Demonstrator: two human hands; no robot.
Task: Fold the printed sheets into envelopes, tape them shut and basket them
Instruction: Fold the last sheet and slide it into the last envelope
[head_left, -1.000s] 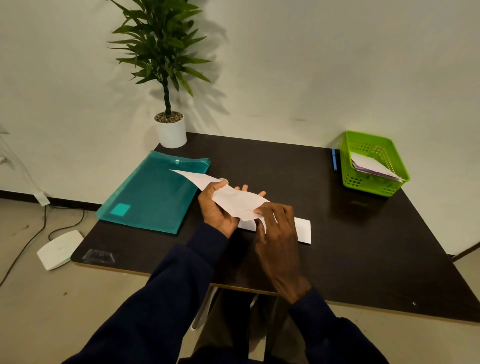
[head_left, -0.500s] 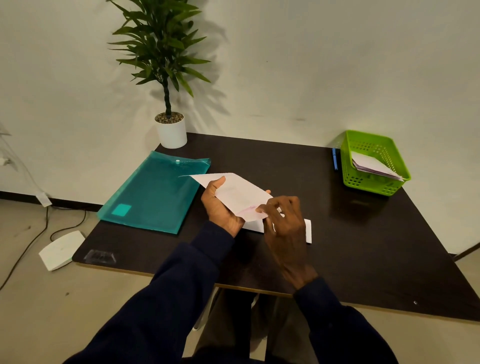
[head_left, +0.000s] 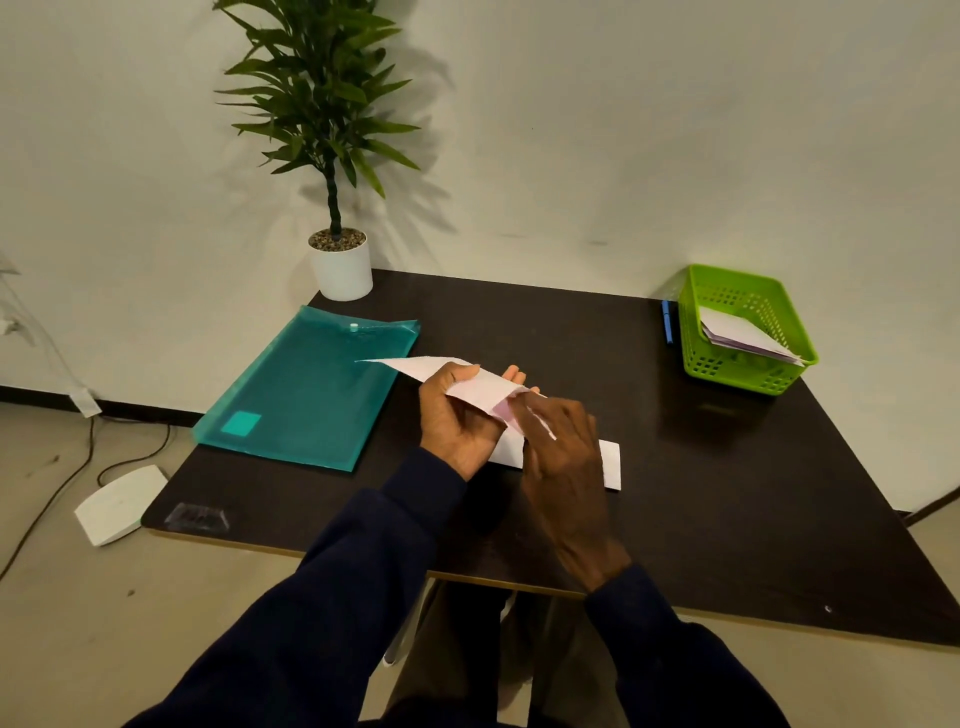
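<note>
Above the middle of the worktop, the left hand holds a partly folded sheet in the air, with the thumb on top and the fingers under it. The right hand pinches the near corner of it with curled fingers. The far tip of this sheet points out over the teal folder. A second sheet lies flat on the worktop, just under the hands.

I judge the task to be somewhere in its middle. The green basket at the far right corner already contains some finished envelopes. The sheet in the hands is not yet a closed envelope, I cannot make out any tape on it, and the second sheet waits. Folding, taping and basketing are therefore left for at least these two.

Half a second ago the sheet showed a wide face turned up toward the camera. Now it is tilted flatter and looks like a long narrow wedge, while both hands keep their grip in about the same place.
</note>
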